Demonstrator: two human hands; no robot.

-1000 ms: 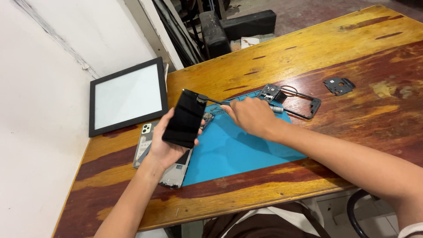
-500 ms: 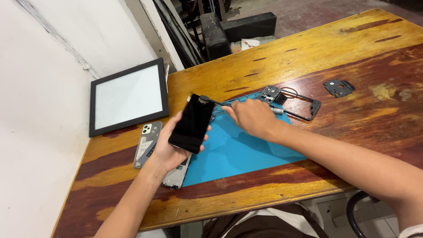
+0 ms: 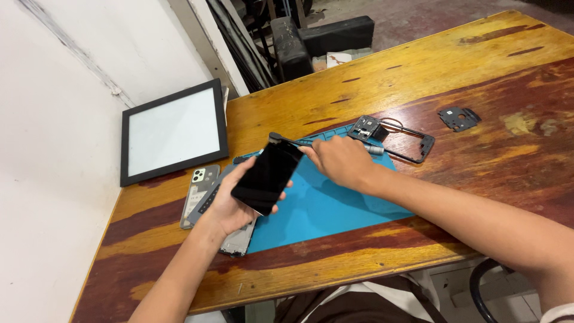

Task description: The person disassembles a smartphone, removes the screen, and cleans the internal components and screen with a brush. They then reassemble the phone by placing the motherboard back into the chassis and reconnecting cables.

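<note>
A black smartphone [image 3: 267, 176] is gripped in the left hand [image 3: 230, 203], fingers wrapped round its lower end and edges, dark glass facing up and tilted, just above the left edge of a blue work mat [image 3: 326, 203]. It appears to be held off the bench so that its top corner can be reached. The right hand [image 3: 341, 162] is closed round a thin dark tool [image 3: 286, 140] whose tip is seen at the phone's top corner; whether tip and phone actually touch cannot be told. Most of the tool's handle is hidden inside the right grip.

Under the left hand, at the mat's left edge, other phone parts [image 3: 206, 194] are stacked, one showing a camera cluster; much of the stack is covered by hand and wrist. Beyond the mat's far right corner a black phone frame [image 3: 412, 146] is laid, with a small silver cylinder [image 3: 375, 149] beside it, probably kept within reach. Further right of the mat a small dark part [image 3: 458, 117] is set apart on the wooden bench [image 3: 418, 66]. Left of the mat, a black-framed white panel [image 3: 173, 133] is leaned against the wall. Beyond the bench's far edge, dark objects are seen only dimly.
</note>
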